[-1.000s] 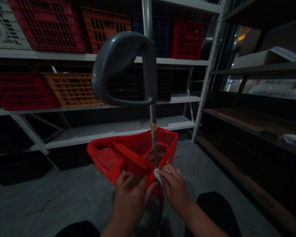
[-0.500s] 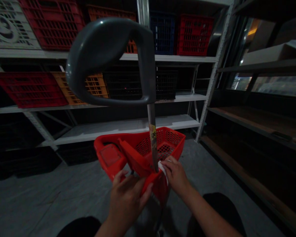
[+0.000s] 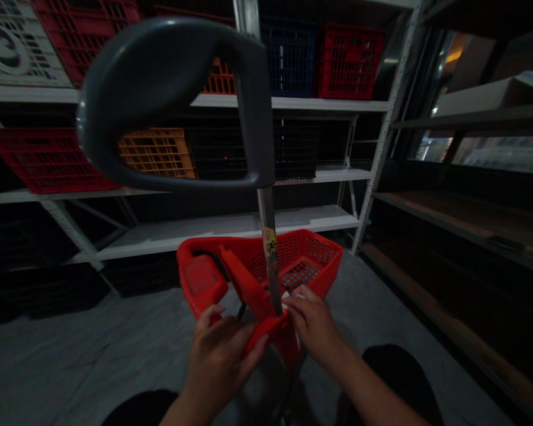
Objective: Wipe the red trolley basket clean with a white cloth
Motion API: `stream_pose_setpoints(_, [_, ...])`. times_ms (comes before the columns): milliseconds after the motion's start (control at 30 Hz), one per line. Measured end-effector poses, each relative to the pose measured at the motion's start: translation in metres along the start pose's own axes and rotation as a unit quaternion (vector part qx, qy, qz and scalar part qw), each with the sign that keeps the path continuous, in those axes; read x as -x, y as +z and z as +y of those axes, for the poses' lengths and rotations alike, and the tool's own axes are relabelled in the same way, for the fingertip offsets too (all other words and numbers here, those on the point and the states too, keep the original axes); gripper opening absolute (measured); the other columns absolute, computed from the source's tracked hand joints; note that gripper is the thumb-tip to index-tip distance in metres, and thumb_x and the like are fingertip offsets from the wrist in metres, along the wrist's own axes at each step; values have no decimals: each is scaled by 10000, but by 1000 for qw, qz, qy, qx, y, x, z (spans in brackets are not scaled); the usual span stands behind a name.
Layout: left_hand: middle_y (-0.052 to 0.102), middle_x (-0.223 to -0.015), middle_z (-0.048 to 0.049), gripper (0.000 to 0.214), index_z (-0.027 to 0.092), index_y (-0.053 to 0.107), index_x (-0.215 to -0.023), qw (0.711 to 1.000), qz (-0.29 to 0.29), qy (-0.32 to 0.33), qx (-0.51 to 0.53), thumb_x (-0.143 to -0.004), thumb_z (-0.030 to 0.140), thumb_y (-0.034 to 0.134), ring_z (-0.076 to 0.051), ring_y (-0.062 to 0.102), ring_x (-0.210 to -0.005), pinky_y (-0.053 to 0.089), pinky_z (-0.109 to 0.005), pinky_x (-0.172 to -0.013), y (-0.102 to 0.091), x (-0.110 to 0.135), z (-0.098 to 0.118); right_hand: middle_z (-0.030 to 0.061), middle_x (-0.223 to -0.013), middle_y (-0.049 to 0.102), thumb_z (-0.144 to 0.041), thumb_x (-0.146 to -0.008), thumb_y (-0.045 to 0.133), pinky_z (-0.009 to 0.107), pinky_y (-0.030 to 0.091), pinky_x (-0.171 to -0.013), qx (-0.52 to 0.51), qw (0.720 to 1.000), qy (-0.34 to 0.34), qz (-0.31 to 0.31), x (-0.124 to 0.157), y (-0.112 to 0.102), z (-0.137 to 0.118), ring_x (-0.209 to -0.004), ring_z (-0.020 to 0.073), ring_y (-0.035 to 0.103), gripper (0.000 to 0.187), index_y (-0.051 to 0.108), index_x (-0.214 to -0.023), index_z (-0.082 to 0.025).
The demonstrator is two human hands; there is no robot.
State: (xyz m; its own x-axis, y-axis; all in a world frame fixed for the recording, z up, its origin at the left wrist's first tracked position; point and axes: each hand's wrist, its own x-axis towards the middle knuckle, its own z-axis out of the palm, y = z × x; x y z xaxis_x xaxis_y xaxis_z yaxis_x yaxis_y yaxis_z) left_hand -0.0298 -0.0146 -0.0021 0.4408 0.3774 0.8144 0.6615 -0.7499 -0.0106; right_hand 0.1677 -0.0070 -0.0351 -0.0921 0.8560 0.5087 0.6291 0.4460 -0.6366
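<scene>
A red plastic shopping cart (image 3: 244, 281) with a mesh basket stands on the floor before me. From its near end rises a metal pole (image 3: 270, 260) with a worn yellow sticker, topped by a large dark grey loop handle (image 3: 142, 77). My left hand (image 3: 222, 355) is wrapped round the cart's red rim, just left of the pole's foot. On the pole's other side, my right hand (image 3: 313, 322) pinches a white cloth or tissue (image 3: 285, 296) against the base of the pole. Most of the cloth is hidden by the fingers.
White metal shelving (image 3: 244, 228) with red, orange, blue and black crates stands behind the cart. Along the right runs a dark shelf unit (image 3: 471, 222) with a pale box (image 3: 475, 97) on an upper board. Grey concrete floor (image 3: 128, 331) lies around the cart.
The pole and grey handle have swung left and nearer, while the basket has shifted slightly right. Both hands keep their holds, and my left hand has moved a little left.
</scene>
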Motion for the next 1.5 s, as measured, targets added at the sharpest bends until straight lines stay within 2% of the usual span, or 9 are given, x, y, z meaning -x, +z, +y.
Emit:
stream_pose_setpoints(100, [627, -586, 47, 77, 229, 644, -806, 1000, -18, -1, 3, -782, 275, 588, -98, 543, -543, 357, -366, -835, -2, 1, -5, 32, -903, 571, -134, -864, 499, 273, 367, -736, 18, 1000, -21, -5, 3, -3, -1, -849, 153, 537, 229, 659, -987, -242])
stream_pose_setpoints(267, [633, -611, 40, 85, 240, 650, -824, 999, -39, -1, 8, -770, 280, 599, -106, 562, -576, 335, -390, -864, -2, 4, -17, 35, -854, 574, -135, -865, 499, 266, 365, -706, 45, 999, 21, -12, -1, -6, 16, -811, 150, 541, 212, 683, -927, -219])
stream_pose_setpoints(500, [624, -638, 53, 93, 251, 629, -838, 998, -48, 5, 29, -747, 269, 626, -109, 568, -588, 334, -421, -893, -3, 10, -29, 34, -935, 575, -122, -864, 498, 279, 348, -747, 30, 999, -32, -2, 4, 3, 1, -881, 153, 535, 234, 656, -987, -243])
stream_pose_setpoints(700, [617, -630, 54, 115, 253, 622, -842, 998, -49, 29, 34, -729, 259, 636, -123, 565, -565, 353, -448, -887, -7, 9, -37, 43, -879, 588, -140, -863, 501, 289, 363, -732, 67, 997, 24, 7, -1, -1, 26, -848, 167, 548, 211, 675, -950, -218])
stream_pose_setpoints(867, [637, -678, 48, 174, 246, 604, -885, 996, -61, 59, 37, -718, 237, 652, -130, 579, -598, 320, -477, -919, -7, 11, -44, 30, -893, 574, -147, -876, 482, 275, 368, -737, 23, 1000, -16, 1, 7, 3, 9, -861, 153, 543, 222, 661, -970, -238])
stream_pose_setpoints(967, [639, -694, 47, 187, 246, 610, -904, 994, -81, 69, 33, -722, 247, 654, -133, 590, -627, 270, -506, -971, -9, 11, -50, 32, -928, 581, -157, -878, 487, 277, 364, -756, 8, 1000, -24, 5, 10, 4, 7, -893, 151, 544, 229, 651, -1009, -248])
stream_pose_setpoints(1200, [667, -764, 32, 171, 286, 633, -926, 987, -152, 55, 3, -761, 293, 588, -158, 606, -764, 208, -500, -1007, -20, 4, -64, 41, -937, 602, -136, -865, 497, 288, 351, -752, 55, 998, 15, 1, 9, 2, 17, -903, 160, 554, 227, 664, -984, -235])
stream_pose_setpoints(1333, [679, -830, 1, 125, 275, 635, -858, 991, -129, 20, -7, -770, 304, 550, -205, 599, -862, 207, -528, -994, -22, 3, -64, 30, -959, 598, -152, -873, 498, 279, 357, -760, 22, 999, -18, -14, 11, 6, 11, -914, 150, 550, 238, 648, -1023, -260])
stream_pose_setpoints(1500, [650, -1054, -47, 206, 251, 621, -941, 990, -105, 22, -89, -747, 304, 571, -257, 586, -988, 224, -557, -998, -22, 12, -59, 41, -917, 609, -132, -860, 503, 289, 362, -749, 53, 998, 18, -9, 7, 6, 19, -884, 163, 558, 213, 669, -955, -225])
